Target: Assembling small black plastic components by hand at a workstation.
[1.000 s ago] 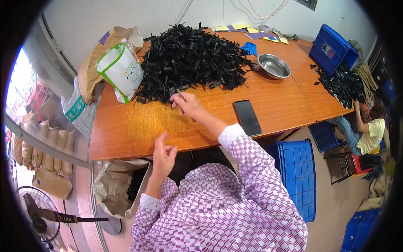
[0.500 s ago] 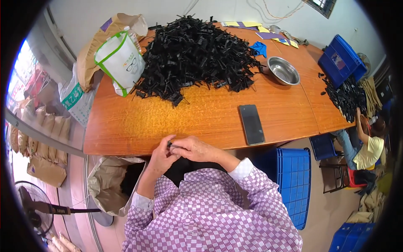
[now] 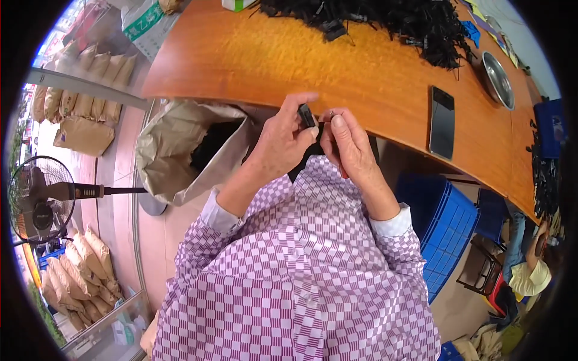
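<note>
Between the thumb and fingers of my left hand (image 3: 278, 141) is a small black plastic part (image 3: 307, 115), its forefinger stretched out past it. Close by on the right, my right hand (image 3: 352, 144) is closed in a pinch; a tiny dark spot shows at its fingertips, too small to name. Both hands are just off the table's front edge, a small gap between them. On the wooden table (image 3: 361, 72) lies a heap of similar black plastic parts (image 3: 421, 33), partly cut off at the top of the view.
A black phone (image 3: 442, 123) and a steel bowl (image 3: 498, 81) are on the table's right. Below its edge stand an open paper sack (image 3: 171, 150) at left and a blue crate (image 3: 451, 228) at right. A fan (image 3: 45, 201) stands far left; another person (image 3: 530, 274) sits far right.
The view has swung left and downward. My hands, together before, have come apart, and the black part in my left hand now shows plainly.
</note>
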Available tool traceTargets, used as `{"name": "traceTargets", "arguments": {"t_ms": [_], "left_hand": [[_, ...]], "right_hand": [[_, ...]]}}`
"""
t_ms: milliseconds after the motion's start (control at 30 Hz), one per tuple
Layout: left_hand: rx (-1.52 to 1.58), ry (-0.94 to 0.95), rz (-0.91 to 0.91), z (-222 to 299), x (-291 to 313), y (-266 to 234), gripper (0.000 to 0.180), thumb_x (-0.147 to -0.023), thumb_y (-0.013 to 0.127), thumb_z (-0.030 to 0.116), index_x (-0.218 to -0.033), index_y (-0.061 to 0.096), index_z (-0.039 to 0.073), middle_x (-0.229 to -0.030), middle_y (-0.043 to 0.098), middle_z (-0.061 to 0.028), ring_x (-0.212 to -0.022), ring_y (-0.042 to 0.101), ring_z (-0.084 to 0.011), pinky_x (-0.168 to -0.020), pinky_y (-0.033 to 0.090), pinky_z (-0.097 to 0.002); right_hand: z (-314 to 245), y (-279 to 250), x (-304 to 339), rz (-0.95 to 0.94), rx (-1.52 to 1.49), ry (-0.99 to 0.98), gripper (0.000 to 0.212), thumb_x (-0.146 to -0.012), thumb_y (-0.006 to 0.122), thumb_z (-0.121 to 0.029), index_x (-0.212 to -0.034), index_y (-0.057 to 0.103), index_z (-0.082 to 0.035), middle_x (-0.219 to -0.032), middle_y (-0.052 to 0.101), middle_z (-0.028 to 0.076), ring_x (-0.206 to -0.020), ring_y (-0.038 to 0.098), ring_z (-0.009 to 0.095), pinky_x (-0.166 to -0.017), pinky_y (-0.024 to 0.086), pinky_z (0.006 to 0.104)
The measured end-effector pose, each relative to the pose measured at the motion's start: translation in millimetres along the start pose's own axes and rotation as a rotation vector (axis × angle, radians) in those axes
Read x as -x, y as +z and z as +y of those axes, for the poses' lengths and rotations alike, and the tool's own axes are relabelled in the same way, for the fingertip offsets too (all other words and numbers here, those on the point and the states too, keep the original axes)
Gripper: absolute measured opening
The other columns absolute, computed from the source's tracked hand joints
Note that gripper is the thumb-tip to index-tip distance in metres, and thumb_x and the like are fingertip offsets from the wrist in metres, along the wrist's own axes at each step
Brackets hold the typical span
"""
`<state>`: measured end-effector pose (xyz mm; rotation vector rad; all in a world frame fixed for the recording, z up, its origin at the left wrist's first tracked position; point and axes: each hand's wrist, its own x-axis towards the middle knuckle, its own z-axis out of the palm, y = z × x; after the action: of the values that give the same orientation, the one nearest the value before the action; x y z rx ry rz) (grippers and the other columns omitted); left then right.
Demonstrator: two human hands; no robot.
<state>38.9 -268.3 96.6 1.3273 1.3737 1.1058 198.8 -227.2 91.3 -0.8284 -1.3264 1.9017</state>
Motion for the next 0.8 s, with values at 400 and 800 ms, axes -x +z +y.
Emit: {"name": "traceTargets", "arguments": {"t_ms": [400, 800], "left_hand": [[-0.066, 0.002, 0.015, -9.4, 19.8, 2.7, 0.029, -0.084, 0.053, -0.006, -0.11, 0.042, 0.003, -0.079, 0.052, -0.0038, -0.067, 0.052, -0.009, -0.06, 0.045, -0.023], [-0.392, 0.077, 0.055, -6.2, 19.7, 13.0, 0.029, -0.081, 0.062, 0.001, -0.104, 0.044, 0.005, -0.073, 0.054, -0.0122, -0.063, 0.056, -0.0219, -0.058, 0.045, -0.0323]], "right_hand": [[13.9, 9.2, 14.3, -0.061, 0.332, -0.04, 0.025, -0.1, 0.041, -0.026, -0.102, 0.05, -0.002, -0.061, 0.045, -0.001, -0.053, 0.041, 0.005, -0.048, 0.033, 0.0196], [28.4, 2.8, 15.8, -0.036, 0.472, -0.119, 0.022, -0.099, 0.044, -0.024, -0.096, 0.051, -0.004, -0.06, 0.044, -0.001, -0.053, 0.042, 0.006, -0.049, 0.035, 0.0222]]}}
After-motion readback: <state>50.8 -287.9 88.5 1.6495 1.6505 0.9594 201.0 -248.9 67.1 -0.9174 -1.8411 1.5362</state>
